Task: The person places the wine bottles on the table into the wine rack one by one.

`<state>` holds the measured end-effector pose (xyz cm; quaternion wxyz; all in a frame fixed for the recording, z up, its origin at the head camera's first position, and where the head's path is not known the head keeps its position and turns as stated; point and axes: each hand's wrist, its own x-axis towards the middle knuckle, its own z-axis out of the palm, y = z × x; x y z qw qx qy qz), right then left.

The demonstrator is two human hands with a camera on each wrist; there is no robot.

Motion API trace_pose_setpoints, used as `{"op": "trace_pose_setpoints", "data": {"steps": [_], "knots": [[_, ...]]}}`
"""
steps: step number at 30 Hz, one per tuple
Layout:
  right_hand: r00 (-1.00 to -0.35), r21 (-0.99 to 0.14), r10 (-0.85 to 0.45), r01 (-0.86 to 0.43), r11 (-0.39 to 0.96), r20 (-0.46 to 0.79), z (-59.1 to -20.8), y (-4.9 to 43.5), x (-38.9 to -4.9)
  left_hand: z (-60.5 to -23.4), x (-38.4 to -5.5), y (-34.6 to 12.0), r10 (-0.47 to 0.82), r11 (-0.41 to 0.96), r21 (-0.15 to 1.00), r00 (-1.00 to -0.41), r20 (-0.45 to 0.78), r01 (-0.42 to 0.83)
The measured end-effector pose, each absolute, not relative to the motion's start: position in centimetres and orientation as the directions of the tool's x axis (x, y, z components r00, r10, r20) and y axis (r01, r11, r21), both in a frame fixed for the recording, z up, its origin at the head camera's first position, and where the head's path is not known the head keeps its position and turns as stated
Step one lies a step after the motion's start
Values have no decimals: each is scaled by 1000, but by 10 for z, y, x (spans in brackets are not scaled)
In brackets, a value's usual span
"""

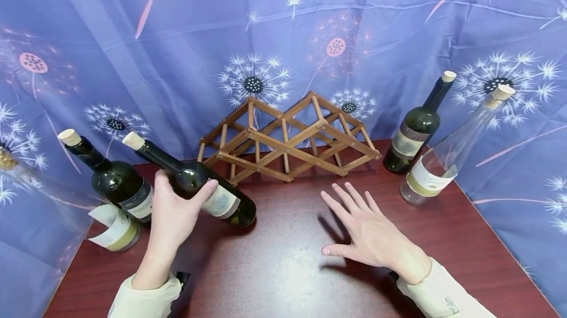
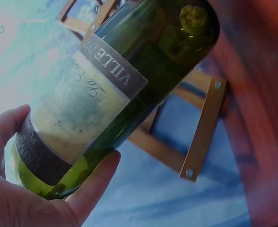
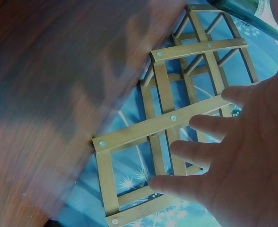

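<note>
My left hand [image 1: 174,209] grips a dark green wine bottle [image 1: 195,176] around its body, thumb lying across the pale label. The bottle tilts, its corked neck toward the upper left and its base toward the lower right. In the left wrist view, fingers and thumb wrap the labelled bottle [image 2: 82,113]. My right hand [image 1: 369,232] hovers over the table with fingers spread, holding nothing. Beyond both hands stands a wooden lattice wine rack [image 1: 288,148] with no bottles in it. The right wrist view shows the rack [image 3: 172,118] past the spread fingers.
At the left stand another corked green bottle [image 1: 117,180] and a clear bottle [image 1: 117,232] with a peeling label. A green bottle [image 1: 409,133] and a clear corked bottle [image 1: 431,175] stand at the right. A blue dandelion-print curtain [image 1: 288,27] surrounds the red-brown table [image 1: 266,269].
</note>
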<state>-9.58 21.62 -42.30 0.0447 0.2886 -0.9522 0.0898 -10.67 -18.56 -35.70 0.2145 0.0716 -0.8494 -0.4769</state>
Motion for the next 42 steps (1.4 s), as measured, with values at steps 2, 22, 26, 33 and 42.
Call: {"op": "trace_pose_setpoints", "data": {"steps": [2, 22, 26, 33, 42], "knots": [[-826, -146, -543, -562, 814, 152, -423, 216, -96, -360, -107, -182, -318, 512, 854, -904, 285, 90], [-817, -137, -549, -573, 808, 177, -421, 216, -94, -379, -104, -150, -280, 61, 995, -956, 88, 74], [-821, -141, -548, -568, 811, 161, -420, 216, -93, -384, -103, -141, -263, -42, 997, -963, 54, 67], [-818, -141, -552, -573, 808, 161, -418, 215, -93, -391, -99, -127, -211, -123, 992, -977, -20, 6], [-804, -139, -568, -591, 794, 176, -417, 213, -92, -396, -93, -113, -147, -207, 977, -985, -89, -58]]}}
